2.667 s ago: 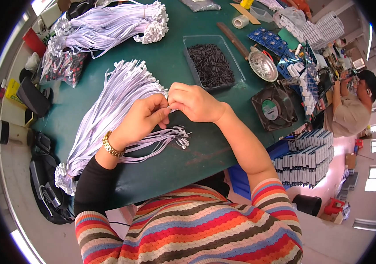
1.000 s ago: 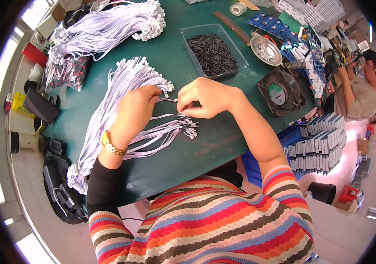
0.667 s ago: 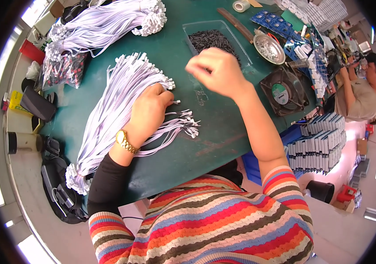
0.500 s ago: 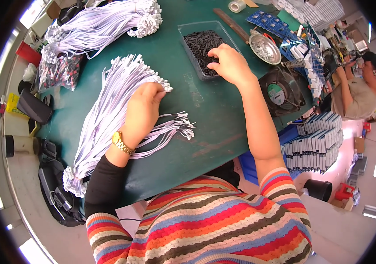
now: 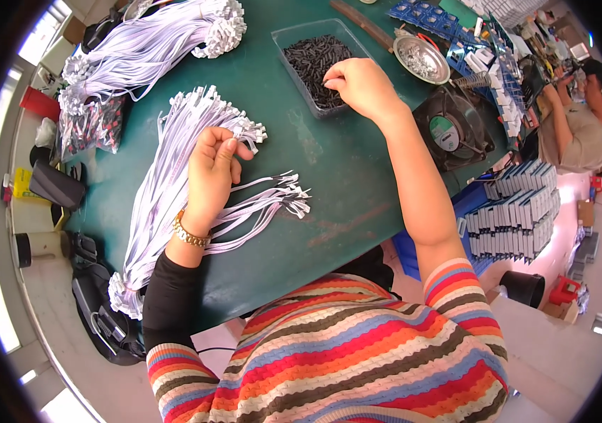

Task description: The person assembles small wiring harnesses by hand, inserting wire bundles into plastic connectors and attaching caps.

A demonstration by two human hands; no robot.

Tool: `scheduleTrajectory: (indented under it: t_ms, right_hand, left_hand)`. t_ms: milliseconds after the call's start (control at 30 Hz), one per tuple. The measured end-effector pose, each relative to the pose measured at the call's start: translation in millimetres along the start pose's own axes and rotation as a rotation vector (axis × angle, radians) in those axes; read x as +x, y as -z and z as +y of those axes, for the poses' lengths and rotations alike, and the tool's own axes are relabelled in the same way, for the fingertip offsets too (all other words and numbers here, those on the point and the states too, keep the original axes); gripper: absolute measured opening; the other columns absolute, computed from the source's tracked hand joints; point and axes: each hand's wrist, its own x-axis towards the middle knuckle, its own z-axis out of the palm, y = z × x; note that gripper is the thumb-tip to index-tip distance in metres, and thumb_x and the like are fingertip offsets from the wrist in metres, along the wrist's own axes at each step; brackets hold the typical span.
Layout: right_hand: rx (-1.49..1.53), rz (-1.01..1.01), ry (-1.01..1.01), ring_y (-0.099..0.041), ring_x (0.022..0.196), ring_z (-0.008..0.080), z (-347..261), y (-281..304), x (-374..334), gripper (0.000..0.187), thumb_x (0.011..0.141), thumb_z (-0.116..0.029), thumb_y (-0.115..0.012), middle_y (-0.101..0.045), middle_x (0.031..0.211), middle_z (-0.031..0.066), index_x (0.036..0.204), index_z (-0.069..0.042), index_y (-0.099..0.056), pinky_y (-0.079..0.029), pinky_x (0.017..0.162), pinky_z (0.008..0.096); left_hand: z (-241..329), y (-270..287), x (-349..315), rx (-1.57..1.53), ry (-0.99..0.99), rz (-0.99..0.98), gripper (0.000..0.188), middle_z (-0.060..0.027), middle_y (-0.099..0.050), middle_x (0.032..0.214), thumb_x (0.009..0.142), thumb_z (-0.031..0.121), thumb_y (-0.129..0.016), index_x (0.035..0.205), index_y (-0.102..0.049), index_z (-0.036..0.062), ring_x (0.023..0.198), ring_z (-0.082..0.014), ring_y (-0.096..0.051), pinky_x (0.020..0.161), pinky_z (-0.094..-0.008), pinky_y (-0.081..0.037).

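Note:
My left hand [image 5: 213, 169] is over the far end of a bundle of flat white cables [image 5: 156, 183], its fingers curled and the thumb pressed in. What lies between those fingers is hidden. A smaller group of white cables with dark tips [image 5: 283, 197] fans out to its right. Farther right, my right hand [image 5: 366, 86] pinches thumb and forefinger together above a clear plastic tray [image 5: 357, 44]. The tray holds a heap of short black tubes [image 5: 313, 63]. A small dark piece seems to show at the right fingertips.
A second white cable bundle [image 5: 153, 42] lies at the back left, beside a bag of small parts [image 5: 93, 130]. Right of the tray are a metal bowl [image 5: 421, 60], a black fan [image 5: 452, 130] and blue boards [image 5: 424, 20]. A co-worker [image 5: 576, 134] sits at the far right.
My left hand has turned, showing more of its thumb and curled fingers, and shifted slightly left. My right thumb and forefinger have closed from apart into a pinch at the tray.

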Motion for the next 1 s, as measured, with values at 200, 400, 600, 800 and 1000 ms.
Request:
scheduleTrajectory:
  t_ms: [200, 400, 600, 800, 1000]
  right_hand:
    - [0.026, 0.038, -0.002, -0.065, 0.072, 0.0231, 0.6, 6.4, 1.3, 0.017, 0.077, -0.018, -0.071, -0.068, 0.079, 0.0112, 0.089, -0.006, -0.072, -0.050, 0.068, 0.0327]
    - [0.060, 0.030, 0.023, -0.063, 0.067, 0.0195, 3.7, 5.2, 0.0, 0.015, 0.076, -0.015, -0.072, -0.068, 0.076, 0.0093, 0.087, -0.005, -0.071, -0.049, 0.065, 0.0304]
    - [0.228, 0.081, 0.039, -0.062, 0.067, 0.0125, 5.8, 0.4, 2.2, 0.014, 0.077, -0.007, -0.070, -0.068, 0.076, 0.0056, 0.090, -0.002, -0.071, -0.049, 0.062, 0.0255]
    - [0.309, 0.115, 0.174, -0.062, 0.066, 0.0118, -6.6, 1.5, 1.6, 0.012, 0.079, -0.002, -0.068, -0.067, 0.081, 0.0058, 0.090, -0.001, -0.071, -0.049, 0.062, 0.0248]
    - [0.443, 0.215, 0.380, -0.063, 0.074, 0.0125, -36.9, -12.3, -9.0, 0.012, 0.076, 0.004, -0.069, -0.067, 0.083, 0.0061, 0.088, 0.000, -0.071, -0.050, 0.065, 0.0241]
  left_hand:
    - [4.0, -5.8, -3.4, 0.028, 0.042, 0.006, 0.008, -0.0069, -0.064, 0.080, 0.098, 0.006, -0.045, 0.102, -0.051, 0.0014, 0.047, -0.0047, -0.047, 0.044, -0.0171, -0.036]
    - [6.8, -0.3, -5.8, -0.050, 0.070, -0.038, 0.008, -0.0073, -0.065, 0.077, 0.097, 0.008, -0.049, 0.101, -0.051, 0.0021, 0.045, -0.0029, -0.042, 0.042, -0.0173, -0.033]
    - [4.4, 0.5, -5.2, -0.089, 0.061, -0.089, 0.006, -0.0048, -0.062, 0.074, 0.095, 0.010, -0.051, 0.097, -0.052, 0.0040, 0.046, 0.0001, -0.035, 0.042, -0.0163, -0.026]
    - [-0.5, 2.2, -5.0, -0.034, -0.001, -0.115, 0.007, -0.0028, -0.059, 0.073, 0.095, 0.012, -0.050, 0.092, -0.051, 0.0060, 0.047, 0.0004, -0.032, 0.043, -0.0170, -0.023]
    - [6.5, 3.7, -4.8, -0.102, 0.082, -0.155, 0.006, -0.0013, -0.061, 0.075, 0.095, 0.010, -0.051, 0.091, -0.052, 0.0044, 0.056, -0.0011, -0.042, 0.051, -0.0166, -0.034]
